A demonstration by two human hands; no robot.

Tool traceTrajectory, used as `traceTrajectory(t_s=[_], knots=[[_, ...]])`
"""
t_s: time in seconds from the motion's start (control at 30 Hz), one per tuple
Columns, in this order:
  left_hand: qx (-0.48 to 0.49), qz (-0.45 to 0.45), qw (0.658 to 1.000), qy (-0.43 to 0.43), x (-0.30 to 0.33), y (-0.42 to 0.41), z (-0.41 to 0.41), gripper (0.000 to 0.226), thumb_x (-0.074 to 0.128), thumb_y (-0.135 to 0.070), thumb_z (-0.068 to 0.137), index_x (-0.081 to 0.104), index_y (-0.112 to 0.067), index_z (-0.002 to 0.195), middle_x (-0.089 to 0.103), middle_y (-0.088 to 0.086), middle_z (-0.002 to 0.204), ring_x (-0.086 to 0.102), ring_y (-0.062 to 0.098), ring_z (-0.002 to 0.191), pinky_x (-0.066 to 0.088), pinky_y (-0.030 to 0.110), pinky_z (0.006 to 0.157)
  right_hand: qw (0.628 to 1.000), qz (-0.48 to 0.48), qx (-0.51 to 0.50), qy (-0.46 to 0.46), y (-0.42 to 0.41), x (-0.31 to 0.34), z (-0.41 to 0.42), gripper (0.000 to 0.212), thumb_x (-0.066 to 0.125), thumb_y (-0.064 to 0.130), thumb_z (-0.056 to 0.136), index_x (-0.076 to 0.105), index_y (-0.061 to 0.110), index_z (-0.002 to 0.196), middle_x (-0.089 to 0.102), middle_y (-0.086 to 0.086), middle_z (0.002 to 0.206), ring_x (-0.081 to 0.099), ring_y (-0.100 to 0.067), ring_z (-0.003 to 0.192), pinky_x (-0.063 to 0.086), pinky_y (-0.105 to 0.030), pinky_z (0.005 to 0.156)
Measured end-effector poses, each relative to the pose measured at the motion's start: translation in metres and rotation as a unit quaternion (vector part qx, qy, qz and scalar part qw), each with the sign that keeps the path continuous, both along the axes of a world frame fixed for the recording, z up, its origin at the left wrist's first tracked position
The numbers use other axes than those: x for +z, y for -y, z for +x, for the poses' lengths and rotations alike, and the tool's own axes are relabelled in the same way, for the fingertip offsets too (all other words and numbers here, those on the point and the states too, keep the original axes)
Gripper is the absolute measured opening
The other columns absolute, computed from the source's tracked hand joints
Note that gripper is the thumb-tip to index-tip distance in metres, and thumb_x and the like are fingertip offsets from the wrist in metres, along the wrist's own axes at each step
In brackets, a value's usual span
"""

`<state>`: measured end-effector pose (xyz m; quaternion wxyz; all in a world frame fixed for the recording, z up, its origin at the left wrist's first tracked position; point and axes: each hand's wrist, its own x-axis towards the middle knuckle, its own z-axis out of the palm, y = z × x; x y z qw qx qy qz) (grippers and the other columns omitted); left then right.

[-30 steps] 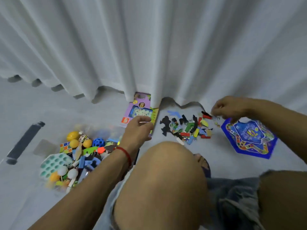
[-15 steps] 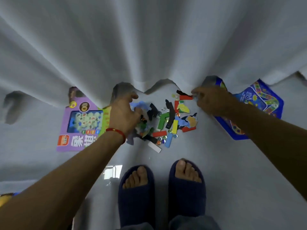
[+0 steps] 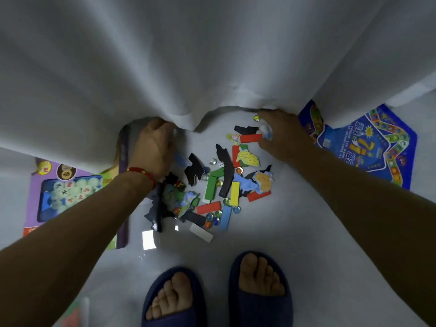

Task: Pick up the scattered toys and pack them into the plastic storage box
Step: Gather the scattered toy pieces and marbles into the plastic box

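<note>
A pile of small toys (image 3: 221,185) lies on the pale floor: flat coloured blocks such as a green block (image 3: 210,187) and a yellow block (image 3: 234,193), black and printed puzzle pieces, a die and several glass marbles. My left hand (image 3: 153,147) is at the pile's upper left, its curled fingers partly under the curtain hem; what they hold is hidden. My right hand (image 3: 283,135) is at the pile's upper right, by a red block (image 3: 251,138), with its fingers curled round a small white-and-blue piece (image 3: 266,131). The storage box cannot be clearly made out.
A white curtain (image 3: 212,55) hangs over the far side and drapes onto the floor. A purple game box (image 3: 63,190) lies left, partly under the curtain. A blue star-shaped game board (image 3: 365,147) lies right. My feet in dark blue slippers (image 3: 174,298) stand just below the pile.
My left hand has moved off the pile up to the curtain hem. My right hand has shifted slightly inward to the red block at the top. The view has come closer to the pile.
</note>
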<state>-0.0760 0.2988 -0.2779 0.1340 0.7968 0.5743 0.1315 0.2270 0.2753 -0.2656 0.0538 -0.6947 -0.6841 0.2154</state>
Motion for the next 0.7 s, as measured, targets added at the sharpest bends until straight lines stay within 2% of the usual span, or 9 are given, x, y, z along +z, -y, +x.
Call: traceTrajectory(t_s=[0.07, 0.17, 0.3, 0.4, 0.53, 0.6, 0.7], knots=[[-0.002, -0.016, 1.0, 0.006, -0.005, -0.002, -0.001, 0.026, 0.059, 0.003, 0.075, 0.071, -0.001, 0.097, 0.063, 0.024, 0.098, 0.06, 0.039, 0.088, 0.048, 0.037, 0.074, 0.999, 0.026, -0.012, -0.028, 0.004, -0.007, 0.001, 0.052, 0.061, 0.027, 0.073, 0.062, 0.009, 0.122, 0.062, -0.017, 0.113, 0.057, -0.042, 0.102, 0.048, -0.048, 0.092], [0.007, -0.018, 0.999, 0.042, -0.004, -0.003, -0.001, 0.032, 0.059, -0.003, 0.074, 0.073, -0.003, 0.103, 0.067, 0.023, 0.103, 0.063, 0.039, 0.092, 0.052, 0.038, 0.079, 0.998, 0.05, -0.02, -0.03, 0.016, -0.011, -0.002, 0.045, 0.08, 0.018, 0.073, 0.065, 0.006, 0.113, 0.06, -0.017, 0.113, 0.055, -0.039, 0.108, 0.046, -0.046, 0.095], [0.032, -0.007, 0.996, 0.079, -0.003, 0.008, 0.007, 0.037, 0.059, 0.013, 0.07, 0.072, -0.003, 0.1, 0.07, 0.02, 0.098, 0.065, 0.037, 0.09, 0.055, 0.042, 0.079, 0.994, 0.09, -0.03, -0.063, 0.03, -0.013, -0.009, 0.04, 0.083, 0.009, 0.071, 0.063, 0.007, 0.106, 0.058, -0.015, 0.11, 0.056, -0.034, 0.101, 0.048, -0.046, 0.089], [0.023, -0.001, 0.998, 0.064, -0.006, 0.02, 0.007, 0.034, 0.058, 0.013, 0.069, 0.072, -0.002, 0.096, 0.067, 0.021, 0.095, 0.062, 0.038, 0.089, 0.053, 0.042, 0.077, 0.992, 0.089, -0.031, -0.086, 0.034, -0.016, -0.01, 0.03, 0.077, 0.007, 0.077, 0.061, 0.009, 0.102, 0.057, -0.01, 0.107, 0.054, -0.021, 0.093, 0.046, -0.031, 0.075], [0.092, -0.031, 0.993, 0.06, -0.011, 0.018, -0.001, 0.027, 0.057, 0.002, 0.077, 0.073, -0.005, 0.097, 0.071, 0.017, 0.095, 0.064, 0.036, 0.09, 0.053, 0.04, 0.081, 0.989, 0.108, -0.036, -0.095, 0.042, -0.016, -0.011, 0.012, 0.064, 0.001, 0.085, 0.065, 0.004, 0.097, 0.059, -0.01, 0.097, 0.052, -0.017, 0.087, 0.039, -0.019, 0.072], [0.108, -0.051, 0.99, 0.075, -0.01, 0.018, -0.002, 0.024, 0.056, -0.003, 0.082, 0.073, -0.005, 0.097, 0.073, 0.015, 0.095, 0.067, 0.031, 0.089, 0.053, 0.033, 0.081, 0.987, 0.106, -0.045, -0.11, 0.044, -0.017, -0.009, 0.012, 0.059, 0.006, 0.085, 0.066, 0.006, 0.095, 0.056, -0.003, 0.089, 0.051, -0.015, 0.082, 0.04, -0.019, 0.069], [0.161, -0.077, 0.973, 0.144, 0.008, 0.025, 0.006, 0.026, 0.057, 0.007, 0.082, 0.073, -0.008, 0.095, 0.072, 0.006, 0.093, 0.063, 0.006, 0.076, 0.042, 0.002, 0.071, 0.981, 0.09, -0.092, -0.147, 0.051, -0.007, -0.009, 0.016, 0.061, 0.004, 0.084, 0.068, 0.01, 0.097, 0.061, 0.0, 0.086, 0.058, -0.017, 0.079, 0.051, -0.029, 0.069]])
